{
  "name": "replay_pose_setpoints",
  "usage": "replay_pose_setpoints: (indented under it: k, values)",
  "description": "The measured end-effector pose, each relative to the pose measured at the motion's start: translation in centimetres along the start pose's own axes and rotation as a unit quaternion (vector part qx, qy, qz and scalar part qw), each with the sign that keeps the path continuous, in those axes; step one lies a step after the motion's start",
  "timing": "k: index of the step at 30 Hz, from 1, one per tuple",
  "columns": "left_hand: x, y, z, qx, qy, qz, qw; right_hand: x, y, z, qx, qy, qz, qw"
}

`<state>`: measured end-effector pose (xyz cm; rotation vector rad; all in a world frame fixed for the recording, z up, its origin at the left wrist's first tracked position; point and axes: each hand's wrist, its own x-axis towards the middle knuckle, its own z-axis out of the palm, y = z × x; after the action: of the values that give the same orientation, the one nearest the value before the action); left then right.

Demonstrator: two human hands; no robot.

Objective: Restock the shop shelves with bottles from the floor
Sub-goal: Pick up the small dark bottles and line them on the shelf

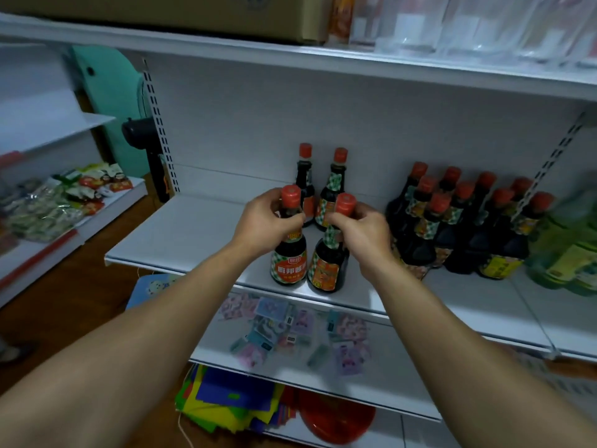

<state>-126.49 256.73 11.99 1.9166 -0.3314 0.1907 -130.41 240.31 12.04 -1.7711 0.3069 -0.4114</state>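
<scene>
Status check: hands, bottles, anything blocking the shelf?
Left hand grips one bottle by the neck, right hand another. Both stand on the shelf. Nothing blocking.

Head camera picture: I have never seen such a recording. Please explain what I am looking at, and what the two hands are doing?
There is no machine here. A person wears a camera on the head, so you look down along both arms. The left hand grips the neck of one dark bottle; the right hand grips a second bottle. Both bottles stand near the front of a white shelf. Two more bottles stand behind, and a group of bottles stands to the right.
</scene>
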Motion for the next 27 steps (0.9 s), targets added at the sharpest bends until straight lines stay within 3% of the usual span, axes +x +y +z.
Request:
replay_pose_setpoints:
  k: [7, 12, 17, 27]
  values:
    - [1.2, -1.4, 0.7, -0.006, -0.016, -0.006, 1.000, 1.2, 1.0, 0.5, -0.038, -0.031, -0.008, 0.999]
    - [1.0, -2.5, 0.7, 0.063, -0.038, 0.000, 0.997, -0.3, 3.9, -0.5, -0.180, -0.070, -0.008, 0.981]
    - [0.4, -4.1, 1.1, 0.105, -0.039, 0.000, 0.994, -0.9, 6.2, 0.1, -0.156, -0.049, 0.004, 0.986]
    - [0.9, -6.1, 1.6, -0.005, -0.035, -0.060, 0.998, 0.2, 6.8, 1.3, -0.144, -0.003, 0.001, 0.990]
